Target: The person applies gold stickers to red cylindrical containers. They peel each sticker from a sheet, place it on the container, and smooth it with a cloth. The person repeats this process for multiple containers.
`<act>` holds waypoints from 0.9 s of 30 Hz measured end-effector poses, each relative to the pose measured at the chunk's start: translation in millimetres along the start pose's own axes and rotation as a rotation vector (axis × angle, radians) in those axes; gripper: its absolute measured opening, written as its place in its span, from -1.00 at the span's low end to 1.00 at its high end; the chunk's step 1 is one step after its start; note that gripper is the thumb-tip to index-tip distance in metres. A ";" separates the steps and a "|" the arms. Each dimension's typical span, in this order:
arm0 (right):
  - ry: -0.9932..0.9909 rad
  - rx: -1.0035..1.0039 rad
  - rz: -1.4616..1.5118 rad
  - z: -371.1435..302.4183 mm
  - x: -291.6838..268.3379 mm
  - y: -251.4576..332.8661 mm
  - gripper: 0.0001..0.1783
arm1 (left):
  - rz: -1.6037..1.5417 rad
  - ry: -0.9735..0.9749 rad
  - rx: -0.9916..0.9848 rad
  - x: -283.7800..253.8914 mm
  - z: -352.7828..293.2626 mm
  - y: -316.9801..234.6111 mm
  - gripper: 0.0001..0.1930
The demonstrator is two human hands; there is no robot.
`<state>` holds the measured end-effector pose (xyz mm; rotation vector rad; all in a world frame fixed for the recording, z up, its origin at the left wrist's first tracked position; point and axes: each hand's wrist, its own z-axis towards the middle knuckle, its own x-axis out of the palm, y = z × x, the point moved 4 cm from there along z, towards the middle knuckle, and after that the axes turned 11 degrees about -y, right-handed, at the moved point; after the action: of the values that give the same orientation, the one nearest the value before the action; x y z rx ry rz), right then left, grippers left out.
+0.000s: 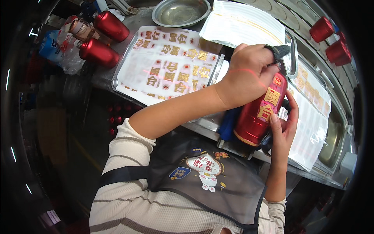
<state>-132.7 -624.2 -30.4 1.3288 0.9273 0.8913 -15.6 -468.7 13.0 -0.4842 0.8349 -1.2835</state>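
Observation:
A glossy red bottle (251, 124) with raised gold characters leans at a slant over the bench's front edge. My right hand (286, 126) wraps its side, the thumb lying beside the lower gold character. At the bottle's upper end, my left hand (247, 74) is closed around the neck, partly hiding it. A dark covering (278, 51) shows at that hand's fingers; its fingertips are hidden. A thin red light line crosses my left wrist. Left of my hands lies a tray (115, 80) lined with a white sheet (134, 74) carrying rows of gold characters and small red emblems.
Two red bottles (112, 26) stand at the back left near a plastic bag (72, 58). A metal bowl (181, 13) sits at the back beside white sheets (243, 23). More sheets (307, 130) lie on the right, and red cups or bottles (321, 29) stand beyond.

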 end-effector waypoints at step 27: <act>0.151 -0.509 -0.632 17.1 -0.9 41.1 -0.35 | -0.625 0.139 -0.748 -0.1 -85.3 -6.2 -0.45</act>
<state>-117.5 -629.7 11.0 0.4865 1.0620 0.6669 -85.2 -459.1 -35.9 -1.3413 1.3487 -1.5522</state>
